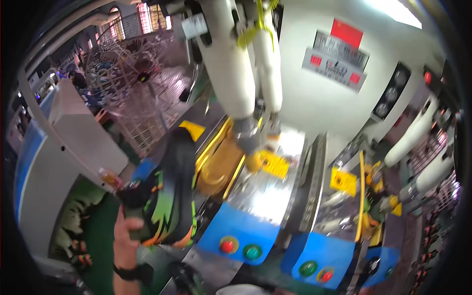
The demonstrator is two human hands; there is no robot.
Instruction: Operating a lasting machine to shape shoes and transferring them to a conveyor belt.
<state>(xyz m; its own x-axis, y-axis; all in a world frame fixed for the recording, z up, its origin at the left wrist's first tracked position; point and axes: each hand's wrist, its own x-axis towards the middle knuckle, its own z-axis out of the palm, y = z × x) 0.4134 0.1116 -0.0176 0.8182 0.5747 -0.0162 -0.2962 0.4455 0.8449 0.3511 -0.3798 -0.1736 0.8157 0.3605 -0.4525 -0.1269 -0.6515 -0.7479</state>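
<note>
My left hand (127, 235), with a black band round its wrist, comes in from the lower left. It grips a black shoe (169, 201) with green and orange markings along its side. The shoe is tilted upright, its dark toe end pointing up and away; the upper part is blurred. Part of my fingers is hidden by the shoe's black edge. Just right of the shoe lies a machine station with a brown pad (215, 173) between yellow rails. My right hand is not in view.
Blue panels (236, 228) with red and green buttons line the machine's front. Thick white sleeved arms (228, 69) hang above the stations. A grey cabinet (81, 137) stands at the left, with pale objects (73, 226) in its opening. A wire rack (140, 81) stands behind.
</note>
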